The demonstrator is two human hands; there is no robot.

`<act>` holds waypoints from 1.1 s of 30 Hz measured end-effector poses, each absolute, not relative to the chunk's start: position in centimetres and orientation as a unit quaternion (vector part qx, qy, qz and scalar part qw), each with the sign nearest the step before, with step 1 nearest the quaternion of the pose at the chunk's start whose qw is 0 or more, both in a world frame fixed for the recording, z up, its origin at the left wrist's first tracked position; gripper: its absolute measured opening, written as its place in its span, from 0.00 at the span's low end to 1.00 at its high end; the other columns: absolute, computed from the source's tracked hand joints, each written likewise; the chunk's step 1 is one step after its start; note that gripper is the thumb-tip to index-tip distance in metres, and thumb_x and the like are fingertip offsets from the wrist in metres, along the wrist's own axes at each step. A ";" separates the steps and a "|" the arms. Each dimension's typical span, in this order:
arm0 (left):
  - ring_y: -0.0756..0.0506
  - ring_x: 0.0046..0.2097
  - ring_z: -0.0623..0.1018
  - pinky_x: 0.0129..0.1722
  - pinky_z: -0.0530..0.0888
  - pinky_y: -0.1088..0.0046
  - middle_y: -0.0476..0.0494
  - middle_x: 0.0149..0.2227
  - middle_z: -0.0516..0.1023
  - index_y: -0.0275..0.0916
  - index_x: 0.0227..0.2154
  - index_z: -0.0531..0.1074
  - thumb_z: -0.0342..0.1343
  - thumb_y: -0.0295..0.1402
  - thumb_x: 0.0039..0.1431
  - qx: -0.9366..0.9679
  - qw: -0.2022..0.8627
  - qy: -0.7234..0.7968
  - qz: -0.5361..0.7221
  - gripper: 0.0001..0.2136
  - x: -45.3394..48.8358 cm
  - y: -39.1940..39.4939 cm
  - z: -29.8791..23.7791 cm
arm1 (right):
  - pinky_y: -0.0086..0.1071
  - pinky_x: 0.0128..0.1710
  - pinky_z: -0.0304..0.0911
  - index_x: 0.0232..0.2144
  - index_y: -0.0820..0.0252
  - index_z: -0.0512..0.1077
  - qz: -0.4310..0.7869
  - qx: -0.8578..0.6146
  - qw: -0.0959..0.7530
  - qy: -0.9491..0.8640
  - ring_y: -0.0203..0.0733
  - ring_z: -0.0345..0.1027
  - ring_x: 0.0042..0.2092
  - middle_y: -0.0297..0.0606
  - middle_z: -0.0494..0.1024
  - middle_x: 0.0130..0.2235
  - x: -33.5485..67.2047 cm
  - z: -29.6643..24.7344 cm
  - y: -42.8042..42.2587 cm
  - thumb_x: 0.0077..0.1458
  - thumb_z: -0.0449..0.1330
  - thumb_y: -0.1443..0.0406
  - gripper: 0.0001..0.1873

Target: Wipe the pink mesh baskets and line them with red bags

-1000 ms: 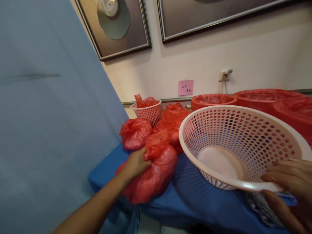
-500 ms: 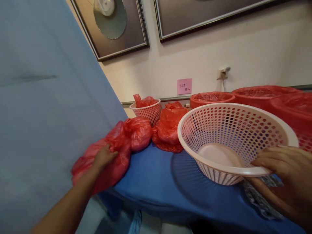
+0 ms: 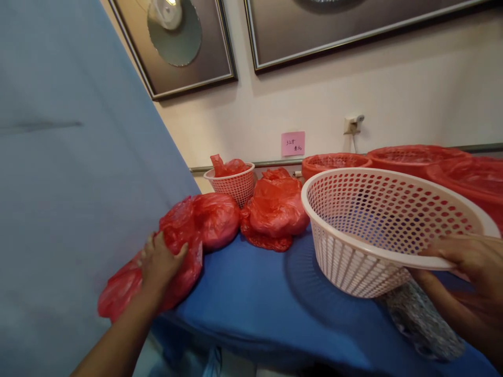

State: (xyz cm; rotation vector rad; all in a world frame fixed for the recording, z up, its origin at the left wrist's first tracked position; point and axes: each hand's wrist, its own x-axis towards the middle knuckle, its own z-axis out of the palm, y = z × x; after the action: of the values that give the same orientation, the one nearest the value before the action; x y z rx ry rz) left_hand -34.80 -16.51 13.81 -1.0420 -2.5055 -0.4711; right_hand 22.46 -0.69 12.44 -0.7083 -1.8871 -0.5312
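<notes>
My right hand (image 3: 467, 277) grips the rim of a pale pink-white perforated plastic basket (image 3: 353, 256), fingers inside and thumb beneath. The basket is tilted and held above the blue-covered table; no contents show in the part I can see. At the left, my left hand (image 3: 159, 262) rests on a filled red plastic bag (image 3: 183, 272), its fingers spread. The bag lies at the table's left edge against another red bag (image 3: 216, 220). What is inside the bags is hidden.
A third red bag (image 3: 275, 207) and a small white basket (image 3: 236, 184) stand behind. Red-lined baskets (image 3: 416, 154) line the wall at right. A shiny grey packet (image 3: 426, 319) lies under my right hand. A blue partition (image 3: 78, 173) borders the table (image 3: 251, 293) at left.
My left hand's fingers have spread from their pinch on the red bag. My right hand has moved right with the basket, which is now tilted more side-on. More of the grey packet shows.
</notes>
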 end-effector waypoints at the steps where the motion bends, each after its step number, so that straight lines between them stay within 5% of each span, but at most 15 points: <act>1: 0.15 0.69 0.60 0.62 0.61 0.32 0.14 0.72 0.54 0.26 0.69 0.52 0.47 0.49 0.65 -0.354 0.234 -0.890 -0.168 0.38 -34.3 -16.5 13.6 | 0.44 0.39 0.61 0.36 0.54 0.70 -0.217 -0.287 0.500 -0.788 0.53 0.72 0.35 0.42 0.79 0.32 22.2 12.5 -0.7 0.67 0.58 0.53 0.13; 4: 0.21 0.73 0.57 0.67 0.60 0.37 0.22 0.75 0.51 0.30 0.70 0.57 0.45 0.48 0.66 -0.366 0.266 -0.882 -0.133 0.36 -33.8 -16.6 12.4 | 0.46 0.40 0.61 0.36 0.54 0.71 -0.204 -0.287 0.472 -0.808 0.54 0.72 0.35 0.42 0.79 0.32 21.7 12.3 -1.0 0.65 0.58 0.54 0.11; 10: 0.18 0.68 0.67 0.60 0.65 0.32 0.26 0.68 0.70 0.37 0.62 0.73 0.54 0.51 0.59 -0.411 0.061 -0.909 -0.025 0.33 -35.5 -16.5 10.0 | 0.50 0.49 0.61 0.39 0.53 0.73 -0.176 -0.294 0.466 -0.815 0.56 0.74 0.41 0.42 0.81 0.36 21.5 10.4 -1.8 0.62 0.61 0.54 0.11; 16: 0.22 0.61 0.75 0.61 0.66 0.34 0.28 0.58 0.80 0.36 0.52 0.77 0.54 0.46 0.61 -0.411 0.147 -0.898 -0.052 0.23 -34.6 -16.2 12.2 | 0.49 0.45 0.61 0.37 0.53 0.72 -0.176 -0.307 0.441 -0.825 0.56 0.72 0.38 0.42 0.79 0.33 21.5 11.2 -1.5 0.64 0.58 0.53 0.12; 22: 0.33 0.68 0.69 0.69 0.65 0.54 0.34 0.67 0.71 0.39 0.63 0.67 0.53 0.45 0.65 -0.504 0.255 -0.808 -0.167 0.27 -29.3 -10.6 13.0 | 0.47 0.40 0.62 0.37 0.55 0.70 -0.199 -0.303 0.488 -0.794 0.56 0.73 0.37 0.44 0.79 0.33 22.0 11.9 -0.4 0.66 0.58 0.54 0.12; 28: 0.30 0.78 0.47 0.74 0.51 0.50 0.26 0.77 0.46 0.38 0.75 0.43 0.73 0.51 0.48 -0.562 0.037 -0.775 -0.287 0.59 -21.2 2.9 12.0 | 0.45 0.40 0.61 0.36 0.56 0.70 -0.211 -0.293 0.495 -0.790 0.54 0.72 0.37 0.43 0.78 0.33 21.4 12.3 -0.2 0.68 0.57 0.56 0.12; 31: 0.20 0.76 0.47 0.71 0.54 0.40 0.14 0.76 0.42 0.31 0.74 0.44 0.75 0.52 0.46 -0.540 -0.003 -0.792 -0.283 0.62 -18.0 8.3 11.1 | 0.45 0.41 0.61 0.36 0.56 0.70 -0.217 -0.283 0.490 -0.796 0.54 0.72 0.37 0.43 0.78 0.34 21.0 12.7 -0.5 0.68 0.57 0.56 0.11; 33: 0.19 0.73 0.58 0.67 0.63 0.41 0.11 0.74 0.49 0.29 0.72 0.53 0.73 0.49 0.51 -0.539 -0.031 -0.792 -0.284 0.53 -17.0 10.4 10.3 | 0.45 0.41 0.61 0.36 0.56 0.70 -0.225 -0.278 0.490 -0.795 0.53 0.71 0.37 0.43 0.78 0.35 20.9 12.7 -0.8 0.68 0.56 0.56 0.11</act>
State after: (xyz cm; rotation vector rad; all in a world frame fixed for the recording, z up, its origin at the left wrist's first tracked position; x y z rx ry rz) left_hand -17.00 10.39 10.32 -1.7283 -2.5387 -0.9111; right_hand 20.94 -0.80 12.70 -0.6762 -1.9318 -0.5458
